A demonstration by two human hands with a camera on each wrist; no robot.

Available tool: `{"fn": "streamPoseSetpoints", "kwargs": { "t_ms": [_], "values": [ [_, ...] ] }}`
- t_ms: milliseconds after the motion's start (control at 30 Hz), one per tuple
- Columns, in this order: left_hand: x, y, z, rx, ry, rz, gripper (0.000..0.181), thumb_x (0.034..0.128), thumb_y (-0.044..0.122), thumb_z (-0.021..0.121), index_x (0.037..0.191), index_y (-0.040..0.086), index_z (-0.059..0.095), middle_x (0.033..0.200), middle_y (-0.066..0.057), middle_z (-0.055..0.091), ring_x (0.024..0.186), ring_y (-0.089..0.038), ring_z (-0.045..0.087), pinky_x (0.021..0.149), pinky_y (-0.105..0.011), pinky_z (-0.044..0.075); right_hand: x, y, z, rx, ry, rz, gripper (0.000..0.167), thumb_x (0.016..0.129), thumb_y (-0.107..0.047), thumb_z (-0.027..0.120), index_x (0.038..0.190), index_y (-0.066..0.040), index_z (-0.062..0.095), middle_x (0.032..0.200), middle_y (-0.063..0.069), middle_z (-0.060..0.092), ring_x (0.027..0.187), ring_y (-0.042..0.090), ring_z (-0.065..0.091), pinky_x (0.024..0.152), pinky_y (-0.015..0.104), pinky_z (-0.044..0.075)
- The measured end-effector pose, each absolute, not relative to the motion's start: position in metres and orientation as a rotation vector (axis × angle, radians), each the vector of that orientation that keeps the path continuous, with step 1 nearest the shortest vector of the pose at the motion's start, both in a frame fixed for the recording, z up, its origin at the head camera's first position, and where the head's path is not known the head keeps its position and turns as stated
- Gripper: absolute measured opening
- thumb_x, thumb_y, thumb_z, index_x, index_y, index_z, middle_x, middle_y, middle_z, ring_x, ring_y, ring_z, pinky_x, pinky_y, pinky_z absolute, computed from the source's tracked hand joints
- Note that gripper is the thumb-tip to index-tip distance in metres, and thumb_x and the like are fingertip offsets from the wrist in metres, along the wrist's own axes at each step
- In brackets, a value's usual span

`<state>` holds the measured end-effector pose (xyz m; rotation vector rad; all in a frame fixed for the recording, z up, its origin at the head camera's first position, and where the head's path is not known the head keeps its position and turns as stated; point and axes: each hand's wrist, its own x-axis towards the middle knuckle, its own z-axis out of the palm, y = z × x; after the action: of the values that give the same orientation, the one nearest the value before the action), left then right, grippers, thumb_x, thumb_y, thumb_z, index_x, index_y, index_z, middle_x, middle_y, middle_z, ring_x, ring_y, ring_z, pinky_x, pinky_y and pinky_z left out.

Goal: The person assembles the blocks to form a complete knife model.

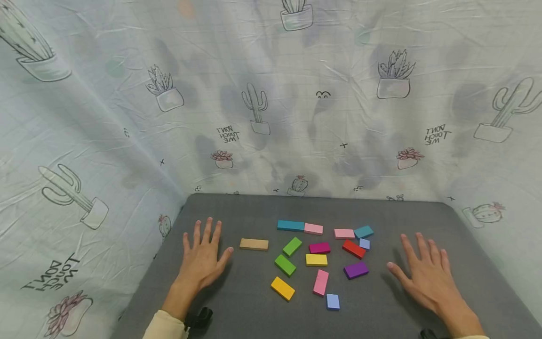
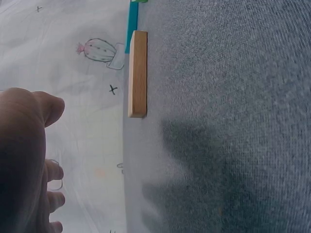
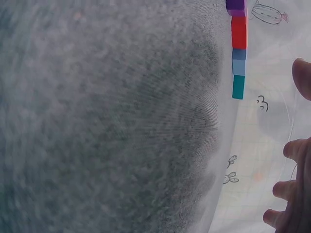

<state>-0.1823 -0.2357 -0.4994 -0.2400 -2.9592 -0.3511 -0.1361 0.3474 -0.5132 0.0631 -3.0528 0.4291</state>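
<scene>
My left hand is held with fingers spread at the left of the grey table, holding nothing. Nearest to it lies a natural wooden block, which the left wrist view also shows beyond the thumb. On the right side my right hand has its fingers spread too, and nothing is in it. A purple block is closest to that hand, with a red block, a small light blue block and a teal block a little farther off. Neither hand touches a block.
Between the hands lie green, orange-yellow, yellow, magenta and pink blocks. A long blue block touches a pink one at the back. Cactus-printed cloth surrounds the grey tabletop.
</scene>
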Motion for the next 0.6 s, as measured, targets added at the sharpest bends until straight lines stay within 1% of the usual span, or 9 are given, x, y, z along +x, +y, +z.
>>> {"fn": "streamPoseSetpoints", "kwargs": {
  "t_ms": [100, 167, 267, 333, 400, 467, 600],
  "values": [
    [-0.182, -0.238, -0.498, -0.239, -2.964, -0.354, 0.087, 0.1105, 0.053, 0.059, 0.175, 0.006, 0.024, 0.183, -0.024, 0.01, 0.168, -0.053, 0.001, 0.126, -0.085, 0.004, -0.136, 0.347, -0.513, 0.086, -3.031, 0.434, 0.099, 0.109, -0.065, 0.053, 0.175, -0.003, 0.014, 0.173, 0.044, 0.009, 0.154, 0.07, 0.009, 0.125, 0.084, -0.007],
    [-0.182, -0.24, -0.495, -0.237, -2.966, -0.364, 0.088, 0.1111, 0.053, 0.057, 0.175, 0.006, 0.021, 0.183, -0.024, 0.009, 0.168, -0.053, 0.0, 0.126, -0.085, 0.002, -0.138, 0.345, -0.512, 0.121, -2.988, 0.437, 0.097, 0.109, -0.062, 0.056, 0.175, -0.003, 0.016, 0.172, 0.043, 0.012, 0.154, 0.07, 0.013, 0.126, 0.083, -0.004],
    [-0.184, -0.243, -0.489, -0.244, -2.956, -0.384, 0.089, 0.1115, 0.053, 0.057, 0.176, 0.005, 0.018, 0.183, -0.025, 0.008, 0.168, -0.054, -0.001, 0.127, -0.084, 0.001, -0.143, 0.338, -0.504, 0.193, -2.911, 0.453, 0.094, 0.109, -0.056, 0.061, 0.174, -0.001, 0.02, 0.171, 0.043, 0.02, 0.154, 0.068, 0.02, 0.127, 0.083, 0.006],
    [-0.187, -0.245, -0.483, -0.262, -2.922, -0.404, 0.09, 0.1107, 0.05, 0.06, 0.175, 0.003, 0.018, 0.182, -0.027, 0.011, 0.168, -0.054, 0.002, 0.128, -0.082, 0.004, -0.147, 0.33, -0.496, 0.238, -2.873, 0.495, 0.093, 0.109, -0.051, 0.064, 0.174, -0.001, 0.02, 0.171, 0.042, 0.022, 0.155, 0.066, 0.022, 0.127, 0.081, 0.011],
    [-0.191, -0.246, -0.474, -0.296, -2.866, -0.427, 0.092, 0.1087, 0.045, 0.066, 0.173, -0.001, 0.02, 0.18, -0.029, 0.018, 0.167, -0.054, 0.008, 0.13, -0.078, 0.01, -0.152, 0.319, -0.485, 0.286, -2.848, 0.562, 0.092, 0.108, -0.046, 0.067, 0.174, -0.001, 0.019, 0.172, 0.04, 0.023, 0.157, 0.064, 0.023, 0.125, 0.082, 0.018],
    [-0.196, -0.246, -0.464, -0.333, -2.801, -0.453, 0.093, 0.1058, 0.04, 0.072, 0.172, -0.005, 0.024, 0.177, -0.031, 0.025, 0.166, -0.054, 0.016, 0.131, -0.074, 0.019, -0.158, 0.306, -0.473, 0.335, -2.822, 0.642, 0.092, 0.108, -0.043, 0.069, 0.175, -0.004, 0.02, 0.174, 0.036, 0.024, 0.159, 0.061, 0.024, 0.123, 0.082, 0.023],
    [-0.204, -0.246, -0.445, -0.39, -2.691, -0.533, 0.094, 0.0998, 0.031, 0.082, 0.168, -0.009, 0.031, 0.171, -0.033, 0.037, 0.16, -0.052, 0.034, 0.124, -0.071, 0.038, -0.172, 0.281, -0.453, 0.438, -2.776, 0.706, 0.09, 0.106, -0.039, 0.072, 0.175, -0.009, 0.024, 0.176, 0.029, 0.029, 0.158, 0.056, 0.033, 0.117, 0.082, 0.035]
  ]
}}
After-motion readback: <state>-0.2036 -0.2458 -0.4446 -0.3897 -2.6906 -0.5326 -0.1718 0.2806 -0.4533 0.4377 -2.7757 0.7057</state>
